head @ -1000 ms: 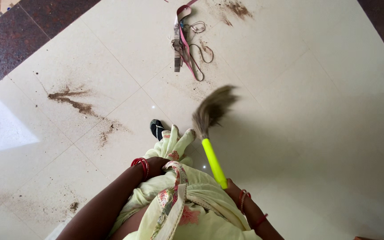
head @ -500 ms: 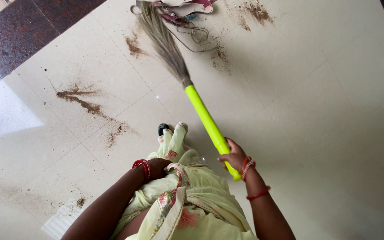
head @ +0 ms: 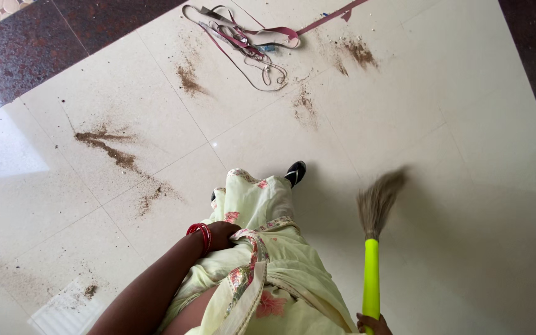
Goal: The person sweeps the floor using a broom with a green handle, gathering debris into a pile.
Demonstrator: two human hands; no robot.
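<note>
While the right hand (head: 373,324), fingers closed at lower frame edge, grips the broom (head: 371,248) by its rigid green handle, light and top-floppy, the left hand (head: 221,234) clutches pale cloth (head: 262,248).

We stand on a floor of large, glossy cream tiles (head: 404,93) with thin grout lines between them. A border of dark speckled reddish-brown stone (head: 26,49) runs along its upper left, and the same dark stone shows at the upper right corner. Brown streaks of swept dirt (head: 110,149) lie on the tiles at left. A bright patch of daylight (head: 1,152) glares at the left edge.
</note>
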